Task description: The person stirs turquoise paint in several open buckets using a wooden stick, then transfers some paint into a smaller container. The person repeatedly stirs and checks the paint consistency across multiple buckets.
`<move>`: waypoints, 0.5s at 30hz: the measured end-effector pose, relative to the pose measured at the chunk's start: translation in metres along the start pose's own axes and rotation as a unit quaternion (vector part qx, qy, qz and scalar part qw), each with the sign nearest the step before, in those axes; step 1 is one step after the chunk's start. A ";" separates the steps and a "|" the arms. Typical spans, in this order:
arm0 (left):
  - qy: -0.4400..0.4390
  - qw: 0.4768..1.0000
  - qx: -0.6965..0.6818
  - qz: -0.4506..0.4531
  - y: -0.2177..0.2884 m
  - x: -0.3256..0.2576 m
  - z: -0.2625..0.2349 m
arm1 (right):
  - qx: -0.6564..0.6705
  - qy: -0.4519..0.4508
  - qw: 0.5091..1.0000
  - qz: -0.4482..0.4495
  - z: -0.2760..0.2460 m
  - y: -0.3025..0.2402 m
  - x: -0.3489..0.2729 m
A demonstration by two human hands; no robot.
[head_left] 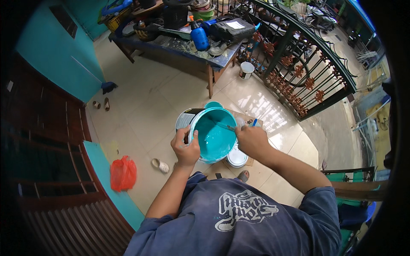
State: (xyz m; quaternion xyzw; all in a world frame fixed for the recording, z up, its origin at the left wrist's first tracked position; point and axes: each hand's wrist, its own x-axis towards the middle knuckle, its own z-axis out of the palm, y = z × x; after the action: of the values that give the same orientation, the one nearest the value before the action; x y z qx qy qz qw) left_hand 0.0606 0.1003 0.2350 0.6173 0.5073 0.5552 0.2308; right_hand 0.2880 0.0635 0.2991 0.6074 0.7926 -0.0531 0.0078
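Observation:
A bucket [213,135] holding teal paint sits tilted in front of me over the tiled floor. My left hand [186,147] grips its left rim with the thumb over the edge. My right hand [251,141] is closed on a thin tool with a blue tip [254,122]; its shaft reaches into the paint. A white paint can [184,120] stands just behind the bucket on the left. A round white lid [237,158] lies on the floor under my right wrist.
A cluttered workbench [188,42] with a blue bottle [199,37] stands at the back. An iron railing [307,72] runs along the right. A small white tub [246,70] sits by the bench leg. A red plastic bag [123,173] and sandals [161,165] lie on the left.

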 end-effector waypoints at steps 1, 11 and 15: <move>0.011 1.000 -0.001 0.007 -0.002 -0.001 -0.001 | 0.013 -0.038 0.999 0.020 0.003 -0.004 -0.004; 0.050 0.999 -0.007 0.010 -0.013 -0.001 -0.010 | 0.274 0.036 0.961 0.006 0.030 -0.044 -0.006; 0.039 0.999 -0.018 -0.012 -0.012 0.000 -0.011 | 0.230 0.120 0.966 -0.020 0.030 -0.034 0.022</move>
State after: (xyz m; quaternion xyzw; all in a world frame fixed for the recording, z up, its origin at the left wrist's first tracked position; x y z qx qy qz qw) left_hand 0.0461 0.1019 0.2277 0.5846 0.5133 0.5853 0.2284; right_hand 0.2477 0.0733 0.2706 0.5792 0.7659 -0.1609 -0.2283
